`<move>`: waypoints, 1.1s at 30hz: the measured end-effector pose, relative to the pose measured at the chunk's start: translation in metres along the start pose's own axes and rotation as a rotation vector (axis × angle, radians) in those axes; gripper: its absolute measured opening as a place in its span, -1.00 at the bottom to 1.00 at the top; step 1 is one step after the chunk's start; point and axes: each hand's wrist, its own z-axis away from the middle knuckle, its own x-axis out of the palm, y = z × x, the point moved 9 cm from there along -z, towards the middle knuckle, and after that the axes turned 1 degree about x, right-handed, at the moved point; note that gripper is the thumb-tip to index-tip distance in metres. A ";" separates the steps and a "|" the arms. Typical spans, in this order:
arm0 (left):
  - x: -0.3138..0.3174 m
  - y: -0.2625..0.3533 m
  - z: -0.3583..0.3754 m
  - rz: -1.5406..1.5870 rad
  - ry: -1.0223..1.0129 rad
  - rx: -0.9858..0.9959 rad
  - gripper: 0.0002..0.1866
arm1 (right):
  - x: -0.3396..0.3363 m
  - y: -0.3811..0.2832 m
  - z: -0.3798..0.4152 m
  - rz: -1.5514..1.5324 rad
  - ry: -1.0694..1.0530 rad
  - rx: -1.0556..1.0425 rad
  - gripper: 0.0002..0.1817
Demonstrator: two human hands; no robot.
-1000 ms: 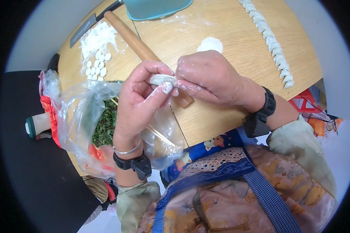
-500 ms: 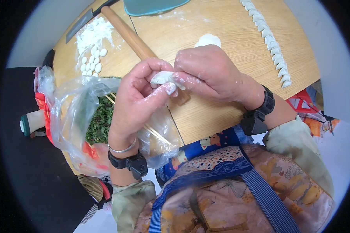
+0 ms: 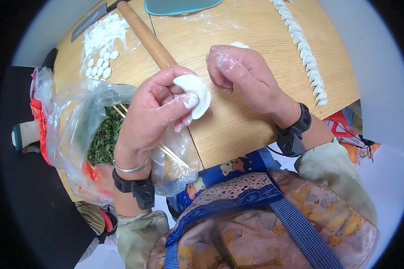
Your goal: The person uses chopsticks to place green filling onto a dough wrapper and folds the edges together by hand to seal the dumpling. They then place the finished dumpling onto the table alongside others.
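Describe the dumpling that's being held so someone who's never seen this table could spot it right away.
Start at the round wooden table and find the long wooden rolling pin lying across it. Just below the pin's near end, the left hand pinches a dumpling between thumb and fingers. Unlike the finished dumplings in the row along the table's right side, it is raised above the table, alone, a smooth white half-moon.
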 end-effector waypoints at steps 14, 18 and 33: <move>0.005 -0.012 0.003 -0.173 0.029 -0.152 -0.75 | 0.016 0.005 0.001 -0.039 -0.080 0.072 -0.70; 0.005 -0.010 0.003 -0.200 0.020 -0.132 -0.77 | 0.018 0.007 0.000 -0.021 -0.110 0.061 -0.70; 0.001 -0.005 0.002 -0.235 0.067 -0.051 -0.79 | 0.011 0.007 0.000 -0.142 0.005 0.127 -0.69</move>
